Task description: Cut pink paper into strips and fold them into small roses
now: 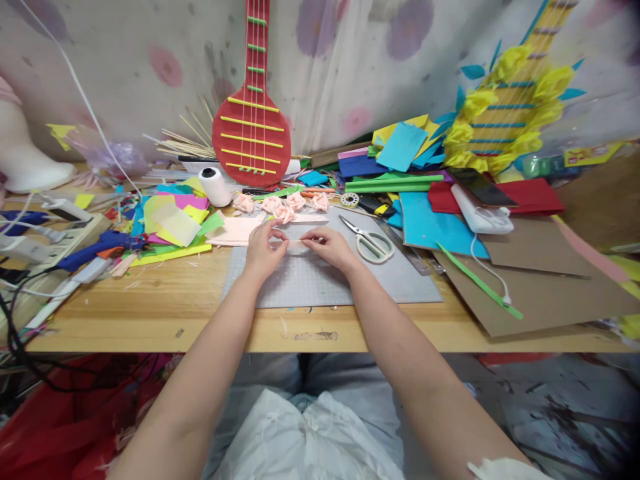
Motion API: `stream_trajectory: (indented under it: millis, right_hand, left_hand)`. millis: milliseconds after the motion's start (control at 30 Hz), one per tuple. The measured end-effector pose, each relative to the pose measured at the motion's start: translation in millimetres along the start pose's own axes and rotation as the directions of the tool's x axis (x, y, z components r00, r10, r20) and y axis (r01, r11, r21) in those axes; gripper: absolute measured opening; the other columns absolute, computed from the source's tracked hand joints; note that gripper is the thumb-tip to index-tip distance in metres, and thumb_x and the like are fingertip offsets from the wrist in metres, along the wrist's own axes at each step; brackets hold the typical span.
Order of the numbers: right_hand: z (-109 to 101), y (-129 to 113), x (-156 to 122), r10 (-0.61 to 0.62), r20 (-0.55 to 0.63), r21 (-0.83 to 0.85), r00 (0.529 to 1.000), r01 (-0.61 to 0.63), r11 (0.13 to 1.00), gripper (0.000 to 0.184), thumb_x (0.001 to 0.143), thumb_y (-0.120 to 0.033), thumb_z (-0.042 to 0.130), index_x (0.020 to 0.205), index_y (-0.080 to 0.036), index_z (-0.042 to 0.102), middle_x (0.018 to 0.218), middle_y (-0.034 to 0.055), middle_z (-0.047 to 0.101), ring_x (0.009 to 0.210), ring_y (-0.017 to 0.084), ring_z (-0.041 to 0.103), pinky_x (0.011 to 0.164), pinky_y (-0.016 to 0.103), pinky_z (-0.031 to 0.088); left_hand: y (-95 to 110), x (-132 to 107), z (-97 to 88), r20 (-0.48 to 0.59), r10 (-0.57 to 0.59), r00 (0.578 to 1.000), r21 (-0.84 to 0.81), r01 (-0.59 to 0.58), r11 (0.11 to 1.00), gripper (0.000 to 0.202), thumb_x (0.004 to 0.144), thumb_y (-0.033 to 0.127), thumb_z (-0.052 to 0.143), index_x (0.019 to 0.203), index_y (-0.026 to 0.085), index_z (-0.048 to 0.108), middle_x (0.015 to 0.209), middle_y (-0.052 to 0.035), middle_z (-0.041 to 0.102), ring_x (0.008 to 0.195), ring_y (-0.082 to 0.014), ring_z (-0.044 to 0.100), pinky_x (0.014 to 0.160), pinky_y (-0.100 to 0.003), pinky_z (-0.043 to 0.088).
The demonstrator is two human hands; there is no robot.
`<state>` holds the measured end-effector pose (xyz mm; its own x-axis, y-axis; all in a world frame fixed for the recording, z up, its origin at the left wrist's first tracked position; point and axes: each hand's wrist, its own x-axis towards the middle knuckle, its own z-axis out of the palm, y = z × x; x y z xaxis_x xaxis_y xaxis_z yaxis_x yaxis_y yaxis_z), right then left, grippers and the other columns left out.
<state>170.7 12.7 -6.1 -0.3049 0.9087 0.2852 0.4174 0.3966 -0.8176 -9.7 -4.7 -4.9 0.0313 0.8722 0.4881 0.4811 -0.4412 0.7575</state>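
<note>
Both my hands are over the grey cutting mat (305, 287), pinching a narrow pale pink paper strip (296, 243) between them. My left hand (265, 250) grips its left end with thumb and forefinger; my right hand (331, 247) grips the right end the same way. Just beyond my fingers sit several pink paper roses (284, 208). A flat sheet of pink paper (235, 231) lies left of my left hand, and another pink strip (310, 219) rests behind the hands. Scissors (373, 244) with pale handles lie to the right of my right hand.
A red paper lute (253, 140) leans at the back, a yellow one with paper flowers (505, 113) at right. Coloured paper scraps (173, 220), a thread spool (215, 187) and a blue glue gun (100, 248) lie left. Cardboard (540, 293) and a white power bank (483, 212) lie right.
</note>
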Motion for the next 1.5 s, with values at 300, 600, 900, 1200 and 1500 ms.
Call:
stream_trajectory:
  millis: [300, 600, 900, 1200, 1500]
  right_hand:
    - [6, -1, 1, -0.069, -0.013, -0.116, 0.997, 0.067, 0.991, 0.012, 0.075, -0.029, 0.06, 0.078, -0.021, 0.068, 0.081, 0.0031, 0.065, 0.08, 0.016, 0.052, 0.077, 0.03, 0.038]
    - [3, -1, 2, -0.033, -0.021, -0.14, 0.999, 0.03, 0.99, 0.01, 0.074, -0.023, 0.058, 0.074, -0.019, 0.067, 0.077, 0.0029, 0.064, 0.077, 0.015, 0.053, 0.074, 0.028, 0.038]
    - [-16, 10, 1, 0.004, 0.001, -0.068, 1.0, -0.004, 0.998, 0.013, 0.074, -0.027, 0.057, 0.074, -0.019, 0.068, 0.078, 0.0031, 0.066, 0.075, 0.015, 0.056, 0.072, 0.028, 0.04]
    - [-22, 8, 0, 0.088, -0.087, 0.047, 0.992, -0.084, 0.995, 0.021, 0.07, -0.034, 0.061, 0.082, -0.017, 0.066, 0.084, 0.0042, 0.065, 0.069, 0.013, 0.053, 0.067, 0.027, 0.041]
    - [10, -1, 1, 0.027, -0.032, 0.044, 0.999, -0.026, 0.999, 0.014, 0.074, -0.03, 0.057, 0.073, -0.017, 0.064, 0.075, 0.0016, 0.063, 0.07, 0.013, 0.054, 0.068, 0.025, 0.04]
  left_hand:
    - [2, -3, 4.8, 0.018, -0.088, 0.996, -0.149, 0.09, 0.985, 0.046, 0.06, 0.011, 0.063, 0.103, 0.024, 0.052, 0.075, 0.0008, 0.061, 0.085, -0.0176, 0.058, 0.084, -0.033, 0.042]
    - [-2, -3, 2.0, -0.008, -0.096, 0.995, -0.136, 0.095, 0.986, 0.042, 0.063, 0.015, 0.061, 0.102, 0.023, 0.047, 0.073, 0.0024, 0.061, 0.079, -0.0143, 0.058, 0.074, -0.027, 0.042]
    - [-6, 0, -6.7, -0.07, -0.164, 0.984, -0.182, 0.149, 0.972, 0.043, 0.059, 0.011, 0.064, 0.097, 0.024, 0.048, 0.068, 0.0042, 0.059, 0.073, -0.0133, 0.057, 0.071, -0.025, 0.04]
    - [-10, 0, -6.1, -0.085, -0.157, 0.984, -0.159, 0.142, 0.977, 0.041, 0.062, 0.016, 0.063, 0.099, 0.024, 0.046, 0.069, 0.0038, 0.061, 0.075, -0.0136, 0.059, 0.07, -0.026, 0.041]
    - [0, -1, -4.0, -0.055, 0.049, 0.997, 0.089, -0.044, 0.995, 0.042, 0.064, 0.016, 0.063, 0.102, 0.022, 0.047, 0.085, -0.0013, 0.065, 0.102, -0.0203, 0.056, 0.098, -0.04, 0.032]
